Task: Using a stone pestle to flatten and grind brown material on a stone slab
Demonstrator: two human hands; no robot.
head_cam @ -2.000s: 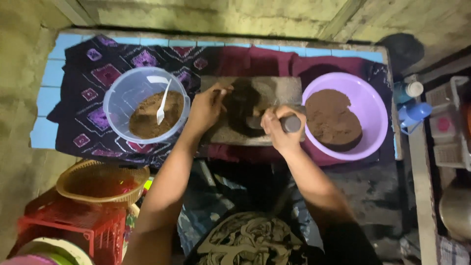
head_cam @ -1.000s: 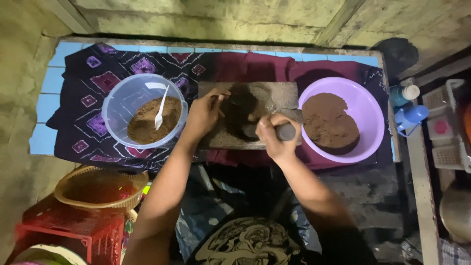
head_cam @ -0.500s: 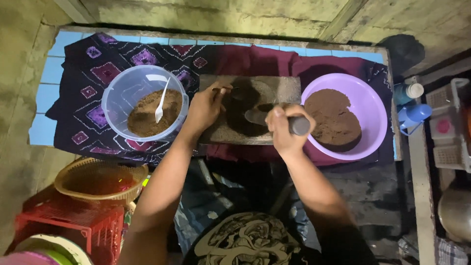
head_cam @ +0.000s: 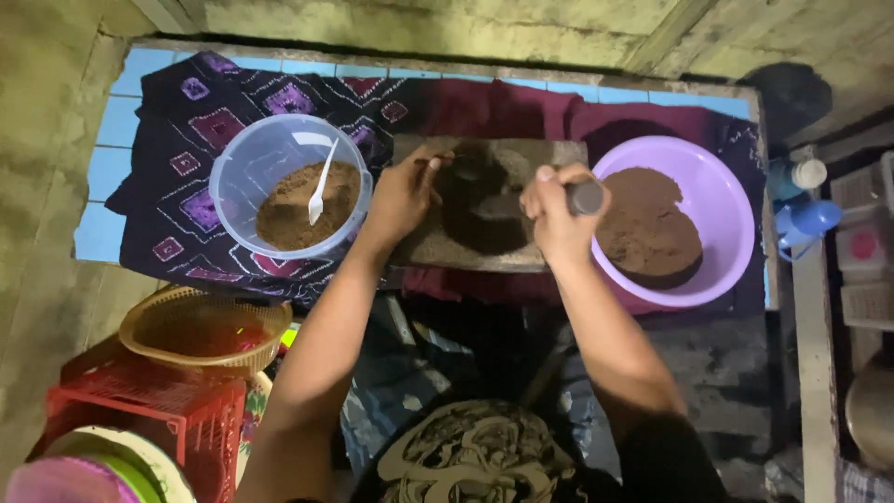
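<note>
The person sits on the floor with a flat grinding stone (head_cam: pixel 438 247) right in front of them, lying on a dark patterned cloth (head_cam: pixel 186 200). Both hands work at the stone, one at each end of a roller that lies across it. The left hand (head_cam: pixel 405 191) rests on the left end with its fingers curled down over it. The right hand (head_cam: pixel 554 210) is closed in a fist around the grey end of the roller (head_cam: pixel 587 197). Holding both ends this way lets the person press down evenly on the dark brown paste (head_cam: pixel 480 210) in the middle of the stone.

A clear tub (head_cam: pixel 244 158) stands on the cloth just left of the stone. It holds brown powder, and a white spoon (head_cam: pixel 321 182) leans in it. A purple bowl (head_cam: pixel 722 210) stands just right of the stone with a thick brown lump (head_cam: pixel 647 228) inside. Each one is close to a hand, so either is easy to reach.

There is not much room. The tub and the bowl almost touch the ends of the stone, so the roller can go forward and back but hardly sideways. The far edge of the cloth runs close to the wall. At the near left, a woven basket (head_cam: pixel 200 326) sits on a red crate (head_cam: pixel 140 410) by the person's left elbow. On the right side stand a blue bottle (head_cam: pixel 805 219) and some shelves.
</note>
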